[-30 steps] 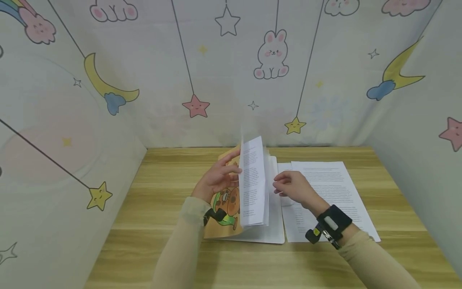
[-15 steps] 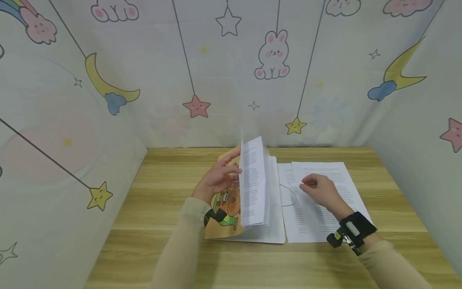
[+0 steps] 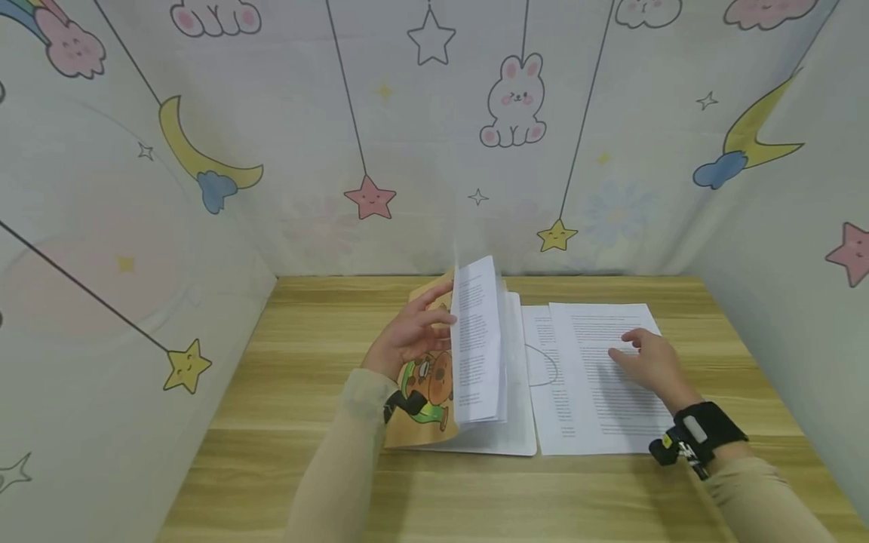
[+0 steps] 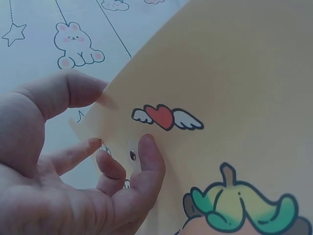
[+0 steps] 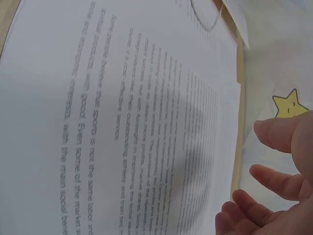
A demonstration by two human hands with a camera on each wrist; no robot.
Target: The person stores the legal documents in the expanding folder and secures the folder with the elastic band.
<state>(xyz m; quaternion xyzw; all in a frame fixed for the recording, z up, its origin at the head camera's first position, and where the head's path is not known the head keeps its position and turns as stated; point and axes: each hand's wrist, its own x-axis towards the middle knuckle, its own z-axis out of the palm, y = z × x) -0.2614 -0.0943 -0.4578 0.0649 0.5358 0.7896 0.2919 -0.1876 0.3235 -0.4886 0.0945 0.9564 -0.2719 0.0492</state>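
Observation:
A folder (image 3: pixel 526 422) with an orange cartoon cover (image 3: pixel 417 430) lies partly open, several printed pages (image 3: pixel 475 339) standing up inside. My left hand (image 3: pixel 410 335) is at the cover's outer side, its fingers touching and propping it up. In the left wrist view the cover shows a red winged heart (image 4: pixel 161 117) beside the fingertips. My right hand (image 3: pixel 652 366) hovers with loosely bent fingers over the upper printed sheet (image 3: pixel 597 415), holding nothing. That sheet overlaps a lower printed sheet (image 3: pixel 550 434). A thin cord loop (image 3: pixel 555 369) reaches from the folder's right edge over the sheets.
A wooden table (image 3: pixel 312 339) carries everything. White fabric walls (image 3: pixel 434 151) with cartoon stars, moons and a rabbit enclose its back and sides. A strapped camera (image 3: pixel 709 434) sits on the right wrist.
My right hand has moved right, from beside the folder to over the upper sheet, and its fingers have spread. The cord loop has come into sight. My left hand stays in place.

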